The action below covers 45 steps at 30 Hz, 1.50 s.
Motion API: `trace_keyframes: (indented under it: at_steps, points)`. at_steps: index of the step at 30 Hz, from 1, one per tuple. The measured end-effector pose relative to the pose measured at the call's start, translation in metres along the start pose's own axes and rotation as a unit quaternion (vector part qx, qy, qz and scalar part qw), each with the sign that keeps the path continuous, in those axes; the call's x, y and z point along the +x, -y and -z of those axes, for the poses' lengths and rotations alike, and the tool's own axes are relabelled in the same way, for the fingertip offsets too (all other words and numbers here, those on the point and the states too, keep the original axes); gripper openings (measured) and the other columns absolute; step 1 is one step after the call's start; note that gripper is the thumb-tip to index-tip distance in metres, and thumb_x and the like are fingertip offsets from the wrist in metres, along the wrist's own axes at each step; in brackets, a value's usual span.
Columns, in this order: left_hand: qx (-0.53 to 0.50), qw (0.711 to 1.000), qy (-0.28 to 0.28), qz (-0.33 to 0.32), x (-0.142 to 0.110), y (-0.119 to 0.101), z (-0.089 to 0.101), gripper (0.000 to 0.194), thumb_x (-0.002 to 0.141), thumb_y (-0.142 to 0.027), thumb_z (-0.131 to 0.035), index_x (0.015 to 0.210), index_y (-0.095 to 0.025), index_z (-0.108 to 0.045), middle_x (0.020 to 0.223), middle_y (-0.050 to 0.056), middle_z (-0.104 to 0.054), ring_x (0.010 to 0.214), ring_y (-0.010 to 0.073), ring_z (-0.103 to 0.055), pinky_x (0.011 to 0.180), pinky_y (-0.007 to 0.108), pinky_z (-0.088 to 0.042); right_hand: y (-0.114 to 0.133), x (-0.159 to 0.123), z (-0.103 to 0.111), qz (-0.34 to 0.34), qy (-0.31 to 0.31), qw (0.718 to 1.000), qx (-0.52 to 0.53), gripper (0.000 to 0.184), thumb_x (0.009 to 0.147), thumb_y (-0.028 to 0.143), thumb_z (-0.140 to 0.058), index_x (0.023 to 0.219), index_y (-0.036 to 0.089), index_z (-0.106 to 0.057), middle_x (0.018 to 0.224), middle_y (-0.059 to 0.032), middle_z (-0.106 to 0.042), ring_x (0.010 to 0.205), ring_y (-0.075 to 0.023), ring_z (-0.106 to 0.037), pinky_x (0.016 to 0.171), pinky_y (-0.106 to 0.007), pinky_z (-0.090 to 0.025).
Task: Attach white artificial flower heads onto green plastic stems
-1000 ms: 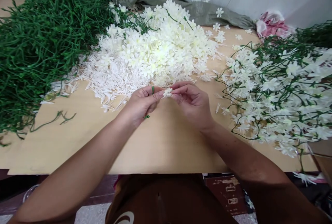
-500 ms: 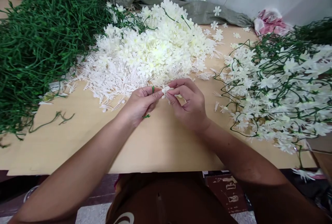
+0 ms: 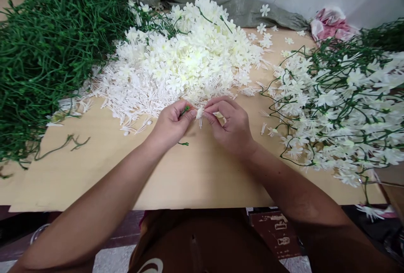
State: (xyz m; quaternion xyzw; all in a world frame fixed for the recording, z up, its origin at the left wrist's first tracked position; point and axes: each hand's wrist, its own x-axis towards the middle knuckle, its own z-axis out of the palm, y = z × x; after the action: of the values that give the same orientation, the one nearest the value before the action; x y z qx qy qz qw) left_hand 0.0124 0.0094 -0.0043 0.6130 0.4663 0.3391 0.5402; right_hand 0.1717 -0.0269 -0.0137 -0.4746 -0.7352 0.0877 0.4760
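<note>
My left hand (image 3: 172, 124) is closed around a green plastic stem (image 3: 183, 143), whose tips stick out above the thumb and below the palm. At its fingertips is a small white artificial flower (image 3: 200, 113), seen edge-on, with thin white stamens hanging below it. From the other side my right hand (image 3: 232, 126) pinches this flower between thumb and forefinger. Just beyond both hands lies a heap of loose white flower heads (image 3: 192, 58), with white stamen pieces (image 3: 135, 94) along its near left side.
Green stems (image 3: 57, 49) are heaped at the left. On the right lies a pile of stems with white flowers attached (image 3: 341, 113). A grey cloth (image 3: 246, 12) and a pink and white bundle (image 3: 333, 24) rest along the wall. Two loose stems (image 3: 67, 142) lie on the tabletop (image 3: 202, 180).
The flower has turned from facing me to edge-on, and its stamens now show below it. The stem in my left hand has shifted slightly. Both hands stay nearly in place.
</note>
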Motion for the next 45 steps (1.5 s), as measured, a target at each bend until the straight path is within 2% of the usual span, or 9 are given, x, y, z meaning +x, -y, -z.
trace_keyframes:
  at_steps: [5, 9, 12, 18, 23, 26, 31, 38, 45]
  points:
    - [0.005, 1.000, 0.002, -0.007, -0.001, -0.003, 0.003, 0.011, 0.078, -0.022, -0.056, 0.069, -0.017, -0.052, 0.057, -0.005, -0.042, 0.055, 0.0086, -0.035, 0.054, 0.022, -0.029, 0.002, 0.001, 0.005, -0.036, -0.007, 0.999, 0.026, 0.010, 0.086, 0.019, -0.058, 0.076, 0.021, -0.057, 0.083, -0.0042, -0.066, 0.080, -0.0158, -0.063, 0.074, -0.032, -0.052]
    - [0.002, 1.000, 0.000, 0.007, -0.001, -0.002, 0.002, 0.013, 0.081, -0.025, -0.054, 0.070, -0.017, -0.050, 0.058, -0.005, -0.043, 0.054, 0.0082, -0.034, 0.053, 0.022, -0.028, 0.008, 0.001, 0.007, -0.077, -0.004, 0.993, 0.091, 0.006, 0.083, 0.018, -0.062, 0.077, 0.020, -0.061, 0.091, -0.0055, -0.065, 0.088, -0.0153, -0.063, 0.080, -0.032, -0.052]
    - [0.025, 1.000, 0.013, 0.003, -0.002, 0.000, 0.000, 0.014, 0.081, -0.024, -0.053, 0.069, -0.017, -0.050, 0.058, -0.005, -0.042, 0.055, 0.0086, -0.035, 0.053, 0.022, -0.028, 0.011, -0.001, 0.003, -0.076, 0.006, 0.992, 0.096, 0.006, 0.083, 0.018, -0.064, 0.076, 0.018, -0.063, 0.093, -0.0062, -0.063, 0.090, -0.0150, -0.062, 0.082, -0.032, -0.051]
    - [0.049, 0.998, 0.029, 0.003, -0.004, -0.002, -0.002, 0.014, 0.080, -0.023, -0.052, 0.067, -0.017, -0.049, 0.057, -0.005, -0.041, 0.055, 0.0087, -0.034, 0.054, 0.023, -0.027, 0.008, -0.003, -0.003, -0.089, 0.004, 0.993, 0.081, 0.011, 0.084, 0.014, -0.058, 0.075, 0.020, -0.056, 0.078, -0.0009, -0.062, 0.075, -0.0125, -0.060, 0.071, -0.029, -0.050]
    - [0.039, 0.999, 0.019, 0.014, -0.004, -0.005, 0.000, 0.016, 0.080, -0.024, -0.053, 0.065, -0.018, -0.048, 0.056, -0.005, -0.040, 0.054, 0.0085, -0.032, 0.052, 0.023, -0.025, 0.003, -0.003, 0.000, -0.124, -0.025, 0.983, 0.134, 0.010, 0.082, 0.014, -0.059, 0.076, 0.020, -0.055, 0.077, 0.0002, -0.061, 0.072, -0.0113, -0.058, 0.068, -0.027, -0.050]
    - [0.021, 1.000, 0.016, 0.018, -0.004, -0.004, 0.001, 0.017, 0.079, -0.024, -0.055, 0.065, -0.018, -0.048, 0.056, -0.005, -0.040, 0.054, 0.0087, -0.032, 0.051, 0.023, -0.024, 0.006, -0.002, 0.003, -0.148, -0.016, 0.974, 0.168, 0.009, 0.081, 0.014, -0.061, 0.077, 0.021, -0.056, 0.076, 0.0011, -0.060, 0.070, -0.0105, -0.057, 0.066, -0.025, -0.051]
    - [0.020, 1.000, 0.007, 0.017, -0.003, -0.002, -0.001, 0.019, 0.079, -0.023, -0.055, 0.063, -0.018, -0.046, 0.055, -0.005, -0.038, 0.053, 0.0086, -0.032, 0.051, 0.023, -0.024, 0.014, -0.003, 0.003, -0.132, 0.044, 0.978, 0.157, 0.007, 0.083, 0.020, -0.062, 0.077, 0.020, -0.060, 0.092, -0.0038, -0.060, 0.084, -0.0126, -0.060, 0.070, -0.027, -0.053]
    - [0.033, 0.999, 0.019, 0.019, -0.005, -0.002, -0.004, 0.020, 0.081, -0.021, -0.051, 0.062, -0.018, -0.043, 0.056, -0.005, -0.038, 0.054, 0.0088, -0.032, 0.052, 0.023, -0.025, 0.008, -0.006, -0.004, -0.050, -0.002, 0.998, 0.038, 0.013, 0.086, 0.015, -0.057, 0.074, 0.021, -0.055, 0.080, -0.0027, -0.062, 0.077, -0.0134, -0.059, 0.071, -0.029, -0.050]
    - [0.019, 1.000, 0.003, 0.022, -0.004, -0.003, 0.000, 0.021, 0.080, -0.022, -0.053, 0.062, -0.019, -0.043, 0.055, -0.005, -0.038, 0.054, 0.0087, -0.032, 0.051, 0.023, -0.024, 0.006, -0.004, 0.004, -0.133, -0.019, 0.981, 0.136, 0.010, 0.082, 0.014, -0.059, 0.076, 0.021, -0.055, 0.079, -0.0003, -0.059, 0.072, -0.0112, -0.057, 0.066, -0.027, -0.051]
